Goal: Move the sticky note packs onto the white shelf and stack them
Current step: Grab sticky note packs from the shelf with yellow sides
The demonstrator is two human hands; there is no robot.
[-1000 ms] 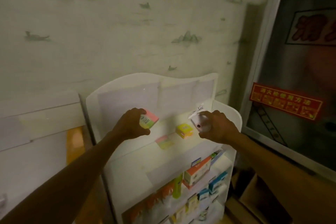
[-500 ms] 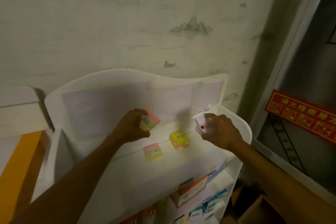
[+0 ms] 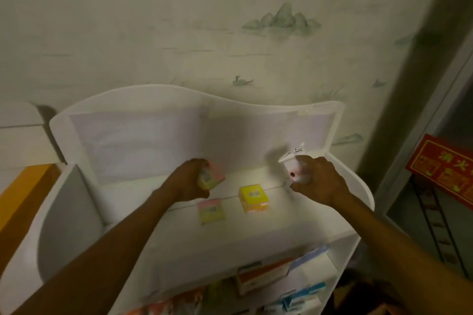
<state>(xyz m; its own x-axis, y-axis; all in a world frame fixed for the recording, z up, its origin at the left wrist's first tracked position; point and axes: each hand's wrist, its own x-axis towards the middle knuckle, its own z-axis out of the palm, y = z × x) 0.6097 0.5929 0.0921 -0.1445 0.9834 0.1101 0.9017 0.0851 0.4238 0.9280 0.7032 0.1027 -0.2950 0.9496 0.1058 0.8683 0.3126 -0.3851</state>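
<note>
My left hand (image 3: pixel 188 183) grips a pink and yellow sticky note pack (image 3: pixel 212 178) just above the top tier of the white shelf (image 3: pixel 84 212). Two more packs lie on that tier: a flat pink and yellow pack (image 3: pixel 211 211) right below my left hand, and a thicker yellow pack (image 3: pixel 253 198) to its right. My right hand (image 3: pixel 317 181) holds a small white object (image 3: pixel 294 163) with a printed label near the shelf's back right corner. What that object is cannot be told.
Lower shelf tiers hold several boxed goods (image 3: pixel 263 276). A patterned wall (image 3: pixel 230 33) rises behind the shelf. A framed panel with a red sign (image 3: pixel 442 174) stands at the right, and an orange surface (image 3: pixel 20 186) lies at the left.
The view has tilted down and closer to the shelf's top tier. Both hands keep their hold and have sunk slightly toward the tier; the two lying packs have not moved.
</note>
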